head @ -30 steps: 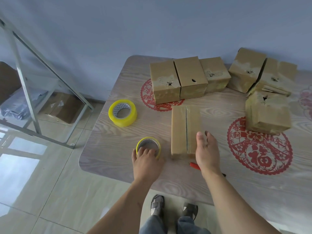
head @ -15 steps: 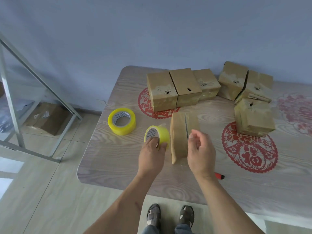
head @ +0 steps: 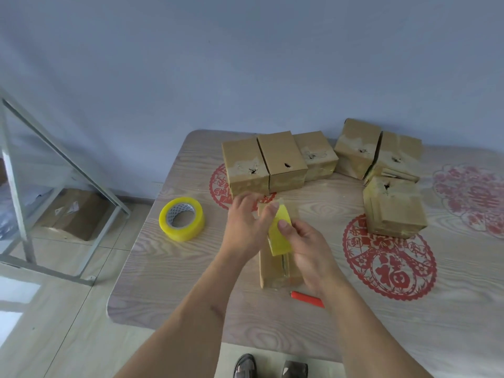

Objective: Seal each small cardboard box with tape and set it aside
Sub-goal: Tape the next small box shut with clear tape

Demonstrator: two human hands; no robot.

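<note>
A small cardboard box [head: 275,274] lies lengthwise on the table, its top seam facing up. Above it a small yellow tape roll [head: 279,236] is held edge-on between both hands. My left hand [head: 245,225] grips the roll from the left, a finger laid over its top. My right hand [head: 305,246] holds it from the right with the thumb pressed on its face. The roll and my hands hide the box's far half.
A larger yellow tape roll [head: 182,218] sits to the left. A red cutter [head: 306,298] lies by the box's near end. Several taped boxes [head: 281,159] stand along the back and at right [head: 392,208]. The table [head: 169,268] edge is at left.
My left hand lifted the small roll from the table and carried it right, over the box. My right hand came off the box and took hold of the roll too.
</note>
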